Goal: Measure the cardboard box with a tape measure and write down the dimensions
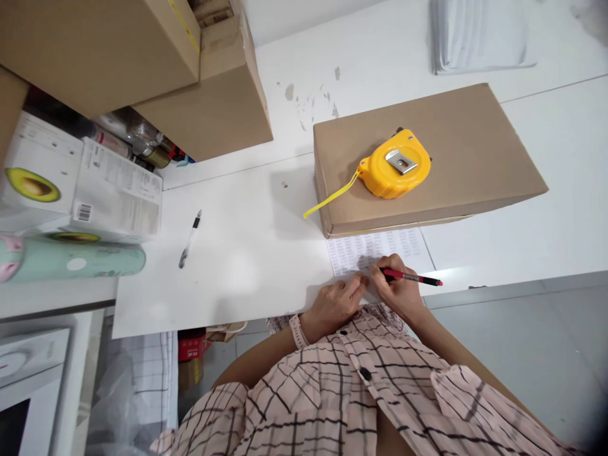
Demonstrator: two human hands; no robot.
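Observation:
In my right hand [395, 289] is a red and black pen [412, 277], its writing end down on a sheet of paper [349, 256] covered in rows of handwriting. My left hand [336, 300] rests at the lower edge of that sheet, fingers stretched towards the right hand and nothing seen in them. The sheet's far part is hidden under a closed brown cardboard box [456, 145]. On top of the box lies a yellow tape measure [387, 174] with a metal clip, its yellow strap hanging over the box's left edge.
A clear pen with a black grip [190, 239] lies left on the white table [247, 253]. Large cardboard boxes [223, 101], white avocado-printed boxes [116, 183] and a mint-green bottle [80, 258] crowd the far left. A stack of white sheets [482, 35] lies at the back right.

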